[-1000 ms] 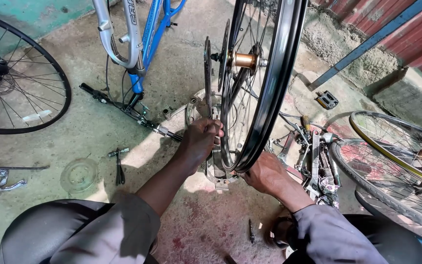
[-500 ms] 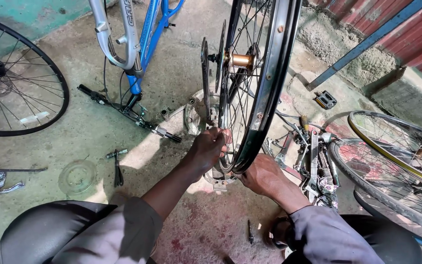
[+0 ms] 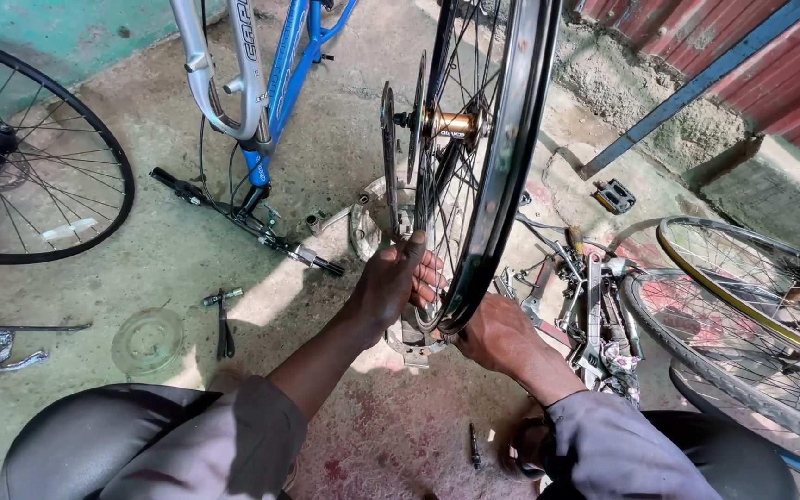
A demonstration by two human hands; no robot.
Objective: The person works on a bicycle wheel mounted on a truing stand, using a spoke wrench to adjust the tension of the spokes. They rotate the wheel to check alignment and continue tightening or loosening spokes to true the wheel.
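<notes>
Nearest the camera are the person's knees in dark trousers and grey sleeves, and between them the stained concrete floor (image 3: 391, 435) with a small bit-like tool (image 3: 475, 446) lying on it. Just beyond, the right hand (image 3: 497, 335) cups the bottom of the upright black wheel (image 3: 502, 185) from the right side, fingers curled under the rim where it meets the floor; the exact grip is hidden behind the rim. The left hand (image 3: 395, 282) is on the wheel's other face, thumb up and fingers (image 3: 428, 278) spread loosely through the spokes low down, pressing on them rather than clenched around anything. A flat metal part (image 3: 414, 338) lies under the rim between the two hands. The wheel stands on edge, leaning slightly, its gold-coloured hub (image 3: 456, 123) and disc rotor (image 3: 388, 157) above the hands. To handle this well, it seems wise to keep the right hand steadying the rim so the wheel cannot roll or tip, and to keep the left fingers clear of the rotor edge while feeling the spokes. To the right lies a heap of wrenches and tools (image 3: 590, 306), then another wheel (image 3: 752, 315) flat on the ground. To the left sit a clear plastic disc (image 3: 147, 341) and a small multi-tool (image 3: 223, 319). Farther off stand a blue and silver bicycle frame (image 3: 261, 83), a second upright wheel (image 3: 30, 157) and a loose pedal (image 3: 614, 195).
</notes>
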